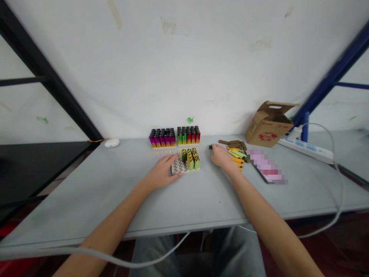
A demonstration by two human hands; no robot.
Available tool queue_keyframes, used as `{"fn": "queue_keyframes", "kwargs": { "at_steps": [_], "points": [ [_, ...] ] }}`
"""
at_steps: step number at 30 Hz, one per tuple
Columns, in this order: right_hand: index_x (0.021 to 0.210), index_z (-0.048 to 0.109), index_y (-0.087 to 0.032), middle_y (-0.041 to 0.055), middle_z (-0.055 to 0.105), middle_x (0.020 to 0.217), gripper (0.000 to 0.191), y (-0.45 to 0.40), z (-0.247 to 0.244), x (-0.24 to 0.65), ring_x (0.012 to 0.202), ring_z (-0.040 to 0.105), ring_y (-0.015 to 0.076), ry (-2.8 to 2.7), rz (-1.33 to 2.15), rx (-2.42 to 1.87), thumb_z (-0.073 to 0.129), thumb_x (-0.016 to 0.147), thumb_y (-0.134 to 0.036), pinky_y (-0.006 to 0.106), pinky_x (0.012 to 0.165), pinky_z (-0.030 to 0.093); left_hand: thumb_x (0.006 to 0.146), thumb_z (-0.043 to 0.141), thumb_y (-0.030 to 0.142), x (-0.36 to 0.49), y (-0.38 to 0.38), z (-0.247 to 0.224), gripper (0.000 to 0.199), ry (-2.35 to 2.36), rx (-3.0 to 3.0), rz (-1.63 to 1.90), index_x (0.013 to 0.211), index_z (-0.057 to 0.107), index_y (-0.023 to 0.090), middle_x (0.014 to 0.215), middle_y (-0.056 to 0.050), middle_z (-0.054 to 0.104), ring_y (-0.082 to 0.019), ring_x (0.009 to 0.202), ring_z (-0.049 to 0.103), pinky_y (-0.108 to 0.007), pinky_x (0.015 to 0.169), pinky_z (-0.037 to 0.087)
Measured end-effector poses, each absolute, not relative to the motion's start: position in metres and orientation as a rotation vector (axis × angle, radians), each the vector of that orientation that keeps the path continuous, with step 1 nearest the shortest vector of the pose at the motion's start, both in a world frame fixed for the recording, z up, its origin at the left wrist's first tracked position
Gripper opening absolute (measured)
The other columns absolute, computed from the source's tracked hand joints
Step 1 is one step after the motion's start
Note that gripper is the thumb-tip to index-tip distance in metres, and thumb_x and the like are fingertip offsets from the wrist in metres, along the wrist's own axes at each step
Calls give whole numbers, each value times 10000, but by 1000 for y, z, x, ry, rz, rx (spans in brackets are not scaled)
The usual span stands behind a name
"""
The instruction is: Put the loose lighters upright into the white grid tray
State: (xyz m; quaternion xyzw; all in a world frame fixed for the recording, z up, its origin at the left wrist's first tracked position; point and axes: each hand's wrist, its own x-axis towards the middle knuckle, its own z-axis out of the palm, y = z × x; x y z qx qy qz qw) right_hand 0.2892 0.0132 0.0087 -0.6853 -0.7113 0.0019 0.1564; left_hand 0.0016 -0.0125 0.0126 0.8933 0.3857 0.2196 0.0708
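My left hand [163,172] grips the left side of a pale tray [178,165], thumb along the front edge and fingers at the back. Rows of small pockets show in its left part. On its right side stand several yellow-green lighter cases [193,162], open at the top. My right hand [220,156] is closed on a small dark lighter case [211,147], held just right of the tray; the fingers partly hide it. Beside that hand lies a loose pile of brown cases [235,144], with yellow-orange cases [236,159] in front.
Behind the tray stand a block of purple-orange lighters [162,139] and a block of green and red lighters [188,136]. At the right are a phone [265,165], an open cardboard box [268,129] and a power strip [308,149]. A white earbud case [112,143] lies at the left.
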Motion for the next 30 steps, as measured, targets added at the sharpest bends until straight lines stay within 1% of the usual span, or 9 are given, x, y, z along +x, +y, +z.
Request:
{"fn": "queue_keyframes", "kwargs": {
  "at_steps": [4,6,8,10,12,16,20,24,30],
  "points": [
    [1099,598,-110,148,602,1218,427,14,12,292,1209,497,204,-2181,32,-1618,403,736,2,359,1076,304,822,568,513,-1,-10,12,649,1169,2692,643,1343,463,141,1345,-155,505,-309,1255,459,-454,1089,355],
    [1106,599,-112,150,583,1254,386,13,11,292,1240,470,211,-2090,-41,-1620,402,780,-44,377,1082,297,821,563,523,-1,-10,12,631,1171,2689,647,1330,481,159,1339,-146,511,-309,1250,464,-462,1084,360],
    [1105,598,-79,205,596,1204,322,10,9,290,1193,501,273,-1880,-113,-1789,428,862,-204,426,1023,355,820,558,534,-1,-10,12,623,1179,2687,647,1320,495,168,1340,-144,510,-314,1250,464,-470,1082,360],
    [1047,618,-45,263,622,1099,442,8,8,286,1101,546,336,-1709,-131,-1973,440,889,-417,471,942,401,821,554,542,-1,-9,11,612,1184,2686,645,1308,510,174,1340,-144,509,-318,1251,463,-474,1081,360],
    [995,638,-47,275,632,1053,529,8,7,283,1070,556,350,-1711,-119,-2020,439,877,-523,481,920,406,822,552,547,-1,-9,10,605,1186,2688,646,1299,521,176,1341,-144,506,-320,1252,462,-474,1081,361],
    [1039,644,-136,167,638,1141,341,12,9,280,1145,522,268,-1977,-100,-1787,490,888,-401,407,986,361,826,548,557,-2,-8,9,612,1193,2693,633,1299,519,170,1350,-145,492,-316,1260,452,-465,1088,353],
    [978,643,-180,112,688,968,202,13,13,279,953,600,237,-2055,9,-1738,505,866,-276,348,850,420,835,536,560,-1,-9,10,629,1192,2700,602,1309,505,148,1356,-158,478,-308,1266,445,-447,1095,344],
    [1058,541,-179,62,661,816,230,8,15,279,728,590,203,-1936,181,-1603,481,840,-219,301,675,426,832,541,553,0,-10,12,618,1200,2692,595,1300,511,153,1348,-155,484,-310,1256,453,-451,1087,353],
    [1069,509,-168,10,579,752,264,2,22,269,701,558,152,-1692,546,-1178,421,857,-299,297,704,445,829,547,545,0,-9,12,616,1190,2697,608,1303,511,152,1341,-153,492,-307,1250,460,-445,1085,355]
  ]
}}
